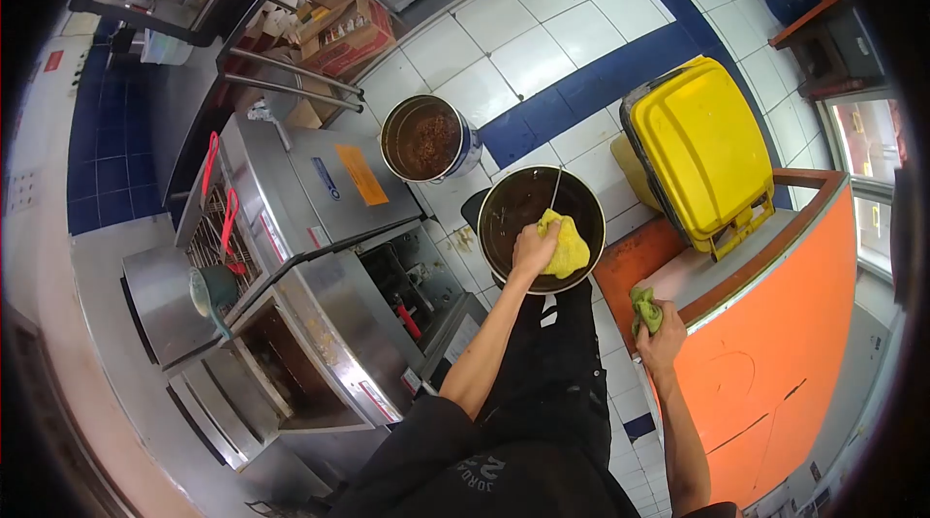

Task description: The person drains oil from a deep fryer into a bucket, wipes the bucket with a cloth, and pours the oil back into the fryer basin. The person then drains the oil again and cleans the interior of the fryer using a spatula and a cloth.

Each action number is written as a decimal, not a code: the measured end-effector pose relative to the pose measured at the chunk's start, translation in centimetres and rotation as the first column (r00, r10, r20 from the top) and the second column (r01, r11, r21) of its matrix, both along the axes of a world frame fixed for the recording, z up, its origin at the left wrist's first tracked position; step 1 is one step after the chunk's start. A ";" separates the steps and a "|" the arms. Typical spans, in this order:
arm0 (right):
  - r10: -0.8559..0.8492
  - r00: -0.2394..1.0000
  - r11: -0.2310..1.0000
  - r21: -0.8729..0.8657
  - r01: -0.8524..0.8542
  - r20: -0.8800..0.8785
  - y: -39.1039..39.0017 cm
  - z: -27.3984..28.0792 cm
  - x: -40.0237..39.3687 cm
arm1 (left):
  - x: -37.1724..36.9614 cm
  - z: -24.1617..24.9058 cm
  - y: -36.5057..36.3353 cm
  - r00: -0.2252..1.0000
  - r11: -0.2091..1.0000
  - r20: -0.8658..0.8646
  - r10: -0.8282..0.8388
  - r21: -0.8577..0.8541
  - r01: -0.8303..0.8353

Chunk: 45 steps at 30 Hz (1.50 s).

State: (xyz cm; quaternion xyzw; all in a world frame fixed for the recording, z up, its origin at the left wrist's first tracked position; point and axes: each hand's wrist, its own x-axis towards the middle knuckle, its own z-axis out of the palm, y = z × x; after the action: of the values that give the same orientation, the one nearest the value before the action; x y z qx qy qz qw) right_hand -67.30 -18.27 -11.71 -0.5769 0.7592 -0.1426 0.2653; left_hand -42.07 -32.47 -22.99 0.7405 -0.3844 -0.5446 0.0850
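Note:
Over a large dark pot [504,190] on the floor, my left hand [534,249] is closed on a yellow cloth [570,249]. Part of the cloth lies across the pot's opening, and a thin metal rod or handle rises near the far rim beside it. My right hand [663,336] is closed round a crumpled green cloth [645,311], held by the corner of the orange counter [765,363]. What lies at the bottom of the pot is too dark to make out.
Behind the pot stands a bucket [426,140] with brown contents. A yellow lidded bin [707,150] is at the right. Steel fryer units [339,324] with red-handled baskets line the left. Farther back is an open cardboard box [354,38].

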 end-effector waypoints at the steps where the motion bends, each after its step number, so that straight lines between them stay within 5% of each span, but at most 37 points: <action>1: 0.000 1.000 1.000 0.020 0.000 0.010 0.1 0.1 -0.1 | -0.2 -0.8 -0.9 1.000 1.000 -0.024 0.002 -0.030 -0.003; 7: 0.058 0.998 0.998 0.028 -0.057 -0.016 0.7 -0.9 -1.1 | -1.5 -0.9 -10.0 1.000 0.995 -0.004 0.003 -0.104 -0.004; 20: 0.079 0.996 0.979 0.185 -0.085 0.039 -1.9 -1.5 -1.3 | -3.8 -12.5 -24.7 0.975 0.995 0.209 0.072 -0.082 -0.056; 34: 0.124 0.992 0.908 0.404 -0.110 -0.009 -2.6 -1.9 -0.8 | -3.5 -20.7 -29.0 0.976 0.994 0.190 0.105 -0.010 -0.105; 41: 0.035 0.997 0.946 0.319 -0.056 0.073 -5.1 -2.5 0.9 | -3.1 -20.4 -28.2 0.977 0.986 0.159 0.140 -0.111 -0.123; 43: -0.445 0.881 0.807 0.500 0.314 0.164 -4.9 -4.6 1.4 | -2.2 -20.3 -27.4 0.977 0.980 0.144 0.157 -0.144 -0.136; 45: -0.484 0.839 0.830 0.434 0.349 0.251 -9.1 -6.9 3.9 | -1.5 -20.5 -26.1 0.975 0.967 0.139 0.175 -0.211 -0.143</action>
State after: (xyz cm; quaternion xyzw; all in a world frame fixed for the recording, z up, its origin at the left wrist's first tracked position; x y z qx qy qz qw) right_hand -63.36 -27.40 -18.62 -0.2986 0.8212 -0.1519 0.4619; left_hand -43.53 -58.55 -43.47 0.7972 -0.3818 -0.4349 0.1719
